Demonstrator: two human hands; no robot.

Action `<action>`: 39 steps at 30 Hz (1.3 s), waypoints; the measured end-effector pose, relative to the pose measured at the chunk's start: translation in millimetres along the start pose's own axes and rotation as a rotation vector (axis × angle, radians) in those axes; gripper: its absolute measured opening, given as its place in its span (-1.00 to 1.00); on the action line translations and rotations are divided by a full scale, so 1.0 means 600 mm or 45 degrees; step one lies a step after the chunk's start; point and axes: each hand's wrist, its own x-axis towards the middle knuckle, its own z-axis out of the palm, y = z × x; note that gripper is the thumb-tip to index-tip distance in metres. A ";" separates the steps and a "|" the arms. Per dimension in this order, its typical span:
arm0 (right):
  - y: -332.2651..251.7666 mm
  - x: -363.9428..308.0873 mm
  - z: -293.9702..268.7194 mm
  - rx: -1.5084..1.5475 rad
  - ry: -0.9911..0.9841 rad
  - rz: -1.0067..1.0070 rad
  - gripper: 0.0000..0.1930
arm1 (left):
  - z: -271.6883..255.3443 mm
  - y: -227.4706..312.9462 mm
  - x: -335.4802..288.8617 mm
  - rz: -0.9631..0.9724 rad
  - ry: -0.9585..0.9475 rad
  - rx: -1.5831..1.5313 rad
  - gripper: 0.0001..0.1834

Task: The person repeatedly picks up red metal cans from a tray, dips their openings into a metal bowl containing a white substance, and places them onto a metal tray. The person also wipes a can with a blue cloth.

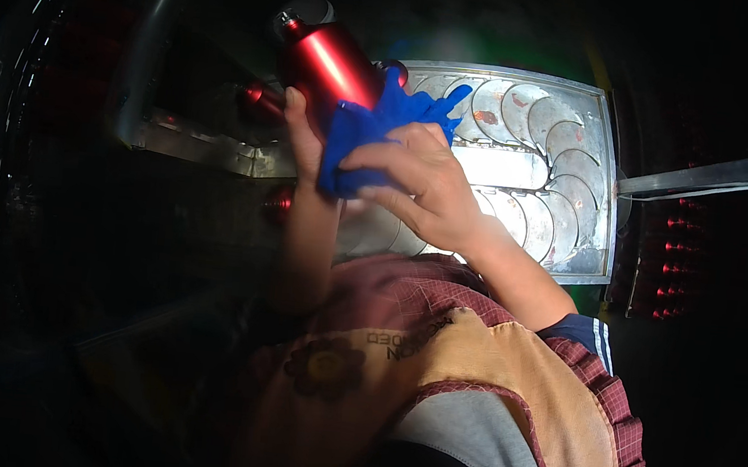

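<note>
A glossy red metal bottle (329, 60) is raised in front of me, tilted with its bare metal neck pointing up and to the left. My left hand (305, 137) is closed around its lower part, thumb up along the side; most of those fingers are hidden behind the bottle and the cloth. A crumpled blue cloth (354, 138) lies against the bottle's lower end. Bent over that cloth, the fingers of my right hand (424, 184) grip it and press it to the bottle. One loose corner of the cloth sticks out to the right.
Behind my hands runs a metal conveyor with overlapping crescent plates (574, 167) in a raised frame. Other red shiny pieces (263, 99) stand at the left. A metal bar (708, 178) juts out on the right, near a row of several red shiny objects (673, 262). The surroundings are dark.
</note>
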 end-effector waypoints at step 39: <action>-0.012 -0.035 0.069 0.479 0.608 0.371 0.05 | 0.001 0.042 -0.008 0.464 -0.071 0.002 -0.13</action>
